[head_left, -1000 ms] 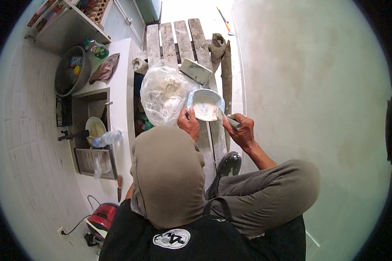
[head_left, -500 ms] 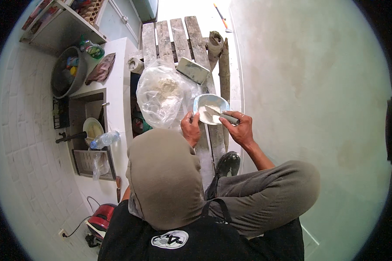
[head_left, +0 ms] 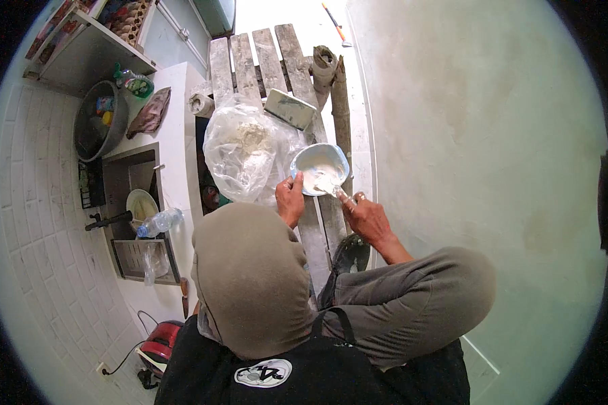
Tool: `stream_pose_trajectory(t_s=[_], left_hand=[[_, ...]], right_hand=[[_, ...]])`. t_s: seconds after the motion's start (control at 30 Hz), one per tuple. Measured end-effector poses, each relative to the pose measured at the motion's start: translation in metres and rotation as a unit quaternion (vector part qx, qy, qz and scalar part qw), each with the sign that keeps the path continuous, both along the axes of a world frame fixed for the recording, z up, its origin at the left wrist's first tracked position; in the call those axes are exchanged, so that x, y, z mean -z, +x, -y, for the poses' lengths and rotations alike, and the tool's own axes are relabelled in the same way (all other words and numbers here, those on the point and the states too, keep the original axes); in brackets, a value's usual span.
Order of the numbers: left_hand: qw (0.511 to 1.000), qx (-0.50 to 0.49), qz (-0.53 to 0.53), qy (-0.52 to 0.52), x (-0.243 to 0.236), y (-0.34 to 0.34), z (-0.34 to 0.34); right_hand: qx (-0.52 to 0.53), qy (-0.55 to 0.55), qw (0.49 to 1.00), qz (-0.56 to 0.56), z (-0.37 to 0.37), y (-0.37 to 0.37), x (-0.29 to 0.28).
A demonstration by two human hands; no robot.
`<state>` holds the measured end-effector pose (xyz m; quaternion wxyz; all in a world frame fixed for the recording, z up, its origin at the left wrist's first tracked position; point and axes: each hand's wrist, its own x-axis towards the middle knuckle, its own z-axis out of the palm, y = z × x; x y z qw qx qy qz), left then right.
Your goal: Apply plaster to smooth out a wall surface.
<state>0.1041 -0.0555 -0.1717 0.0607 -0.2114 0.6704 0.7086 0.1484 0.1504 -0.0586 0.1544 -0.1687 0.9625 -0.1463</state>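
A blue-white bowl (head_left: pixel 346 159) of creamy white paste (head_left: pixel 316 162) rests on a bench of rough planks (head_left: pixel 289 54). My left hand (head_left: pixel 290 201) grips the near left side of its rim, thumb over the edge. In my right hand (head_left: pixel 367 219) is a putty knife (head_left: pixel 330 189) smeared with white; its blade dips into the paste at the bowl's near side. White specks mark the right fingers. Left of the bowl lies a clear plastic bag (head_left: pixel 230 165) with pale powder (head_left: pixel 253 137) in it. Beyond the bowl is a pale rectangular block (head_left: pixel 290 109) with dark smudges.
At left, a counter holds a sink (head_left: pixel 130 162), a plastic bottle (head_left: pixel 159 223), a grey tub (head_left: pixel 118 131) and a crumpled cloth (head_left: pixel 150 113). A plastered wall (head_left: pixel 479 148) rises on the right. My shoe (head_left: pixel 351 254) is close to the bench; an orange-handled tool (head_left: pixel 336 25) lies at the far end.
My right hand has shifted nearer and turned, bringing the putty knife from the middle of the bowl to its near right side. The paste looks smoother. My left hand still holds the rim.
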Motion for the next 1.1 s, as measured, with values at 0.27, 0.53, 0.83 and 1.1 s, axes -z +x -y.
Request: stream_pose_trajectory(t_s=[0.27,0.53,0.83,1.1], left_hand=[[0.989,-0.036,0.037,-0.137,0.009,-0.004,0.006],[0.993,-0.034,0.025,-0.107,0.001,-0.002,-0.004],[0.987,0.022,0.021,-0.158,0.002,0.001,0.016],[0.993,-0.039,0.002,-0.115,0.008,0.001,0.016]], right_hand=[[0.032,0.011,0.999,-0.033,-0.002,0.046,0.021],[0.036,-0.008,0.999,-0.034,-0.028,0.052,-0.006],[0.367,-0.454,0.78,0.226,0.002,0.006,0.047],[0.482,-0.397,0.719,0.304,0.013,0.005,0.045]])
